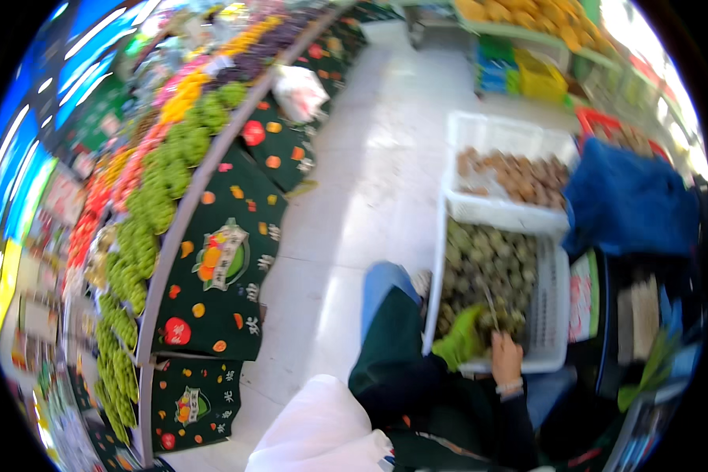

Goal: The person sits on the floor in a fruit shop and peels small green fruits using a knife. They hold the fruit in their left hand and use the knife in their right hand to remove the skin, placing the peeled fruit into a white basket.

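My left hand [459, 344] wears a bright green glove and is low over the near end of a white plastic crate [557, 318]. It is closed around a greenish-brown, rough-looking round item [501, 325], blurred by motion. My bare right hand [507, 359], with a pale band at the wrist, grips a thin metal tool [491, 304]. The tool points away from me and lies against that item; its exact kind is unclear. Many similar small round greenish-brown items [489, 259] fill the crate's left side.
A second white crate [507, 215] holding brown round produce [519, 177] rests across the far end. Blue cloth or plastic [631, 200] covers things at right. Across the pale floor [318, 253], a fruit stand with green grapes [171, 159] runs along the left. White material [318, 425] bulges beside my apron.
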A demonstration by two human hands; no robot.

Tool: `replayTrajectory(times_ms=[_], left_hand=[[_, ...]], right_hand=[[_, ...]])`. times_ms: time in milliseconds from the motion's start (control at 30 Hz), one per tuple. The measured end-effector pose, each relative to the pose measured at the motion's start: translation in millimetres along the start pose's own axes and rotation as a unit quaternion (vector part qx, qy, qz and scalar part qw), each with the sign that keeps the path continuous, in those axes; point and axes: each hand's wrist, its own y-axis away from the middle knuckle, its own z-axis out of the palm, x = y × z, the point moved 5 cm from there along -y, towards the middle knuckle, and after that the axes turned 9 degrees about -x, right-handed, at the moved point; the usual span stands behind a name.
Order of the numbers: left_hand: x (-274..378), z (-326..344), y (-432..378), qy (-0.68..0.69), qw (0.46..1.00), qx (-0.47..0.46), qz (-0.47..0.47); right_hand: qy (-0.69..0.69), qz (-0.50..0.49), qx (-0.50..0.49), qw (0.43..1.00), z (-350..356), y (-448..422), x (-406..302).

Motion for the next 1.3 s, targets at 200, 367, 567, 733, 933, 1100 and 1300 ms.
replayTrajectory(times_ms=[200,367,567,733,933,1100,1300], left_hand=[[28,28,-4,0.14,0.985,-0.082,-0.051],[33,73,3,0.15,0.985,0.017,-0.086],[35,77,5,0.037,0.999,-0.008,-0.01],[29,55,-5,-0.005,0.986,0.145,0.083],[34,58,-6,-0.095,0.99,0.102,0.03],[30,51,-9,-0.202,0.97,0.107,-0.084],[27,35,-4,-0.042,0.961,0.217,-0.168]], right_hand=[[-0.027,0.037,0.014,0.999,-19,4,-10],[0.032,0.006,0.014,0.999,-19,26,-17],[0.115,0.017,0.022,0.993,-15,30,-19],[0.142,-0.007,0.042,0.989,-9,13,-14],[0.154,-0.027,0.024,0.987,-17,16,-15],[0.149,-0.065,0.054,0.985,-17,18,24],[-0.064,0.074,0.001,0.995,-22,37,29]])
